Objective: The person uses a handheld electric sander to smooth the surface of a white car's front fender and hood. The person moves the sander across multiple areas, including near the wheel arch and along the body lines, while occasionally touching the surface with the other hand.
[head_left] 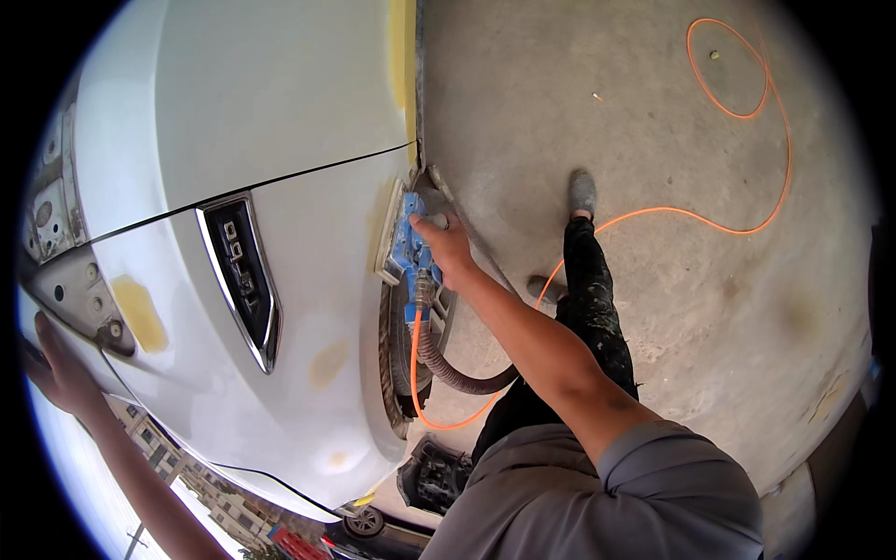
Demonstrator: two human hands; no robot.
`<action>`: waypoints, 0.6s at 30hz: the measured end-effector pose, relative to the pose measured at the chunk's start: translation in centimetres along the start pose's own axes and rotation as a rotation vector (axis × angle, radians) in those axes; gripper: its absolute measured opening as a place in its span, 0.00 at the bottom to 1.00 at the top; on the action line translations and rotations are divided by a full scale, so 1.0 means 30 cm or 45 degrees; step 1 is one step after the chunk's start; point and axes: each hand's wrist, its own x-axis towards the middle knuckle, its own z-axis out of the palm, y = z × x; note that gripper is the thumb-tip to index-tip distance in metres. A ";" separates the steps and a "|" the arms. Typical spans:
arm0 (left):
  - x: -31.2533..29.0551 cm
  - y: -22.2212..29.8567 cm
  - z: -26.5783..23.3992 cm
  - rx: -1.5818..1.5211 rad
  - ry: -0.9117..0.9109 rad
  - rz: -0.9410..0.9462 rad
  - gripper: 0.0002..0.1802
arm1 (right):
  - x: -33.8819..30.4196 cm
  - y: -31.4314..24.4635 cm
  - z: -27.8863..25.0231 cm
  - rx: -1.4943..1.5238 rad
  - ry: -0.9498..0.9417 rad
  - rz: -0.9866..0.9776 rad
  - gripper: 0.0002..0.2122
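My right hand (446, 250) is wrapped round a blue pneumatic sander (409, 245). The sander's pale pad lies against the lower edge of a white car fender (317, 233), just above the wheel arch. An orange air hose (415, 369) and a ribbed grey dust hose (467, 381) run from the tool towards my body. At the far left, my left hand (65, 373) rests on the car's upper edge with its fingers stretched out and nothing held. Yellowish filler patches (140, 313) mark the fender around a chrome-rimmed black side trim (245, 280).
Along the concrete floor (523, 112) the orange hose (723, 227) winds into a loop at the upper right. My legs (588, 280) stand beside the car. A dark car part (437, 474) lies near the bumper end, and another vehicle (364, 523) shows beyond it.
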 end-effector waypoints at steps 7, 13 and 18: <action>-0.020 0.083 -0.009 0.041 -0.001 -0.004 0.47 | -0.068 0.100 0.044 -0.222 0.135 -0.208 0.41; -0.009 0.115 -0.002 0.123 -0.009 0.132 0.47 | -0.090 0.024 0.061 -0.085 0.178 -0.172 0.27; -0.032 0.144 0.005 0.135 -0.018 0.205 0.47 | -0.288 0.175 0.095 -0.228 0.283 -0.256 0.27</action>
